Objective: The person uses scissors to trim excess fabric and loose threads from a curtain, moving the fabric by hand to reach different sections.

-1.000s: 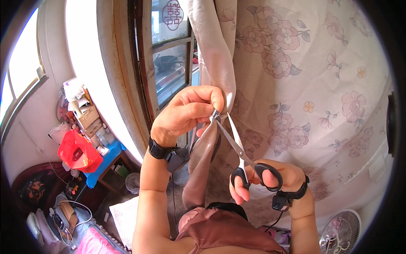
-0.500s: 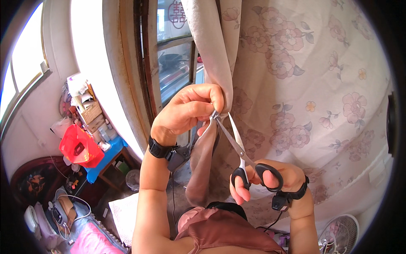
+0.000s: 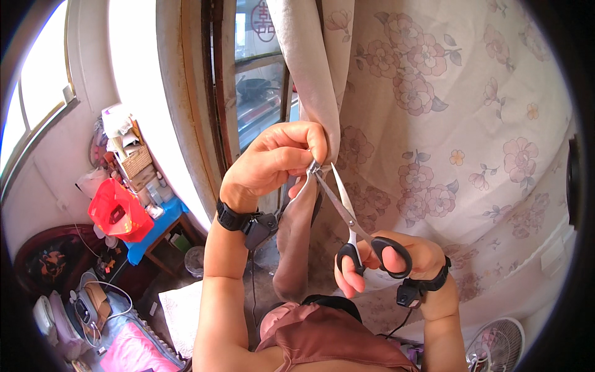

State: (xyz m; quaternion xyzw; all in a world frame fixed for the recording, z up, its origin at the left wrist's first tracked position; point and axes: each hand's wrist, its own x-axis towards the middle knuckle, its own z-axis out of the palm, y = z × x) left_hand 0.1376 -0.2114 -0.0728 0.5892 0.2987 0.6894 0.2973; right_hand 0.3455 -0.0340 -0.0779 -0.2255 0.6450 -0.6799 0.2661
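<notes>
My left hand (image 3: 282,155) is closed in a pinch on the gathered edge of the pale curtain (image 3: 310,68). A small grey, shiny bit (image 3: 314,168) pokes out below its fingertips; what it is, I cannot make out. Below the fingers the cloth falls in a narrow, darker pinkish length. My right hand (image 3: 396,257) grips the scissors (image 3: 348,217), its fingers through the black handle loops. The silver blades stand apart and point upward. One blade's tip reaches the grey bit, while the other rises beside it to the right.
A flowered curtain (image 3: 427,180) fills the right side. Behind my left hand stands a framed window (image 3: 257,93). At the left, a red plastic bag (image 3: 118,211) sits on a blue-covered table (image 3: 158,226). A white fan (image 3: 496,344) stands at the lower right.
The scissors and my right hand have shifted very slightly left. My left hand keeps the same pinch; the whole view has moved a little.
</notes>
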